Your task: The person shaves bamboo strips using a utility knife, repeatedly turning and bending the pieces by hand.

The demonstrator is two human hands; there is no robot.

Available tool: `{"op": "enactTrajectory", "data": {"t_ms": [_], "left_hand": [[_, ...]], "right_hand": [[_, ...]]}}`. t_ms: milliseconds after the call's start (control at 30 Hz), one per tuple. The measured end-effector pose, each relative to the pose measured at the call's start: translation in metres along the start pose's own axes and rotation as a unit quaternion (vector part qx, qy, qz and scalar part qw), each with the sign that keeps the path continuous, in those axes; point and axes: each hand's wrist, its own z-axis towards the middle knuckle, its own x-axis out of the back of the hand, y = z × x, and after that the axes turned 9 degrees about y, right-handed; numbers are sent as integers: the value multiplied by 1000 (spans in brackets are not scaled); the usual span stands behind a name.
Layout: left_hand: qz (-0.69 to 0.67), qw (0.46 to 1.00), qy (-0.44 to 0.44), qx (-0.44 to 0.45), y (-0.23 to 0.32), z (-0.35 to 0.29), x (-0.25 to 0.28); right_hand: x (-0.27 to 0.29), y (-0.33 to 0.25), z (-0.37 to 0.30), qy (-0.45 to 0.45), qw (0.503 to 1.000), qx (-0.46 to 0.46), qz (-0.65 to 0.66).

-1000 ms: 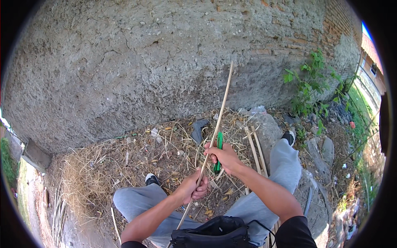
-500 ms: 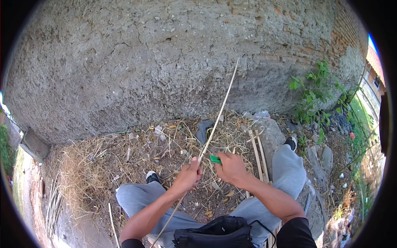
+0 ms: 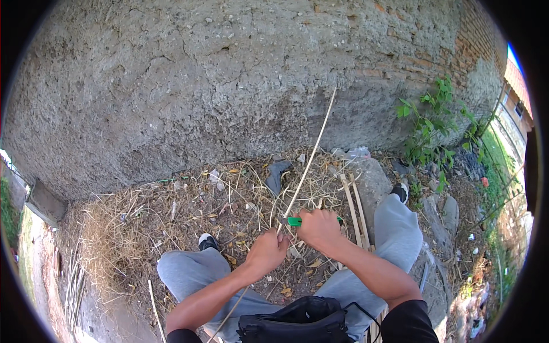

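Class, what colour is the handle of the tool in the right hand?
The handle is green, clearest in the head view.

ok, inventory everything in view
Wall: 1, grey with brick patches, top
Held strip: 1, pale tan, centre, slanting
Cutter: 1, green handle, centre
Loose shavings: many, straw-coloured, centre to left
Slats: 2, pale, right of centre
Stone slab: 1, grey, right of slats
Poles: several, greyish, lower left
Scrap: 1, dark grey, below wall
Plant: 1, green, right, by wall
Bag: 1, black, bottom centre
Shoes: 2, black and white, either side
Trousers: 1, grey, lower centre
Left hand: 1, bare, on strip
Right hand: 1, bare, on cutter
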Motion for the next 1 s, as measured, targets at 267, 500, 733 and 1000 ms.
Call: {"op": "enactTrajectory", "data": {"t_ms": [267,500,733,1000], "left_hand": [[83,996,10,-23,-4,-4,-4],[120,992,9,-44,-9,-6,0],[107,992,15,-63,-17,-5,-3],[175,984,-9,-37,-2,-9,3]], "right_hand": [[-45,19,10,34,998,-3,-54],[-59,23,21,45,998,-2,-42],[-53,22,30,10,998,-21,-52],[-59,37,33,47,999,-5,-27]]}}
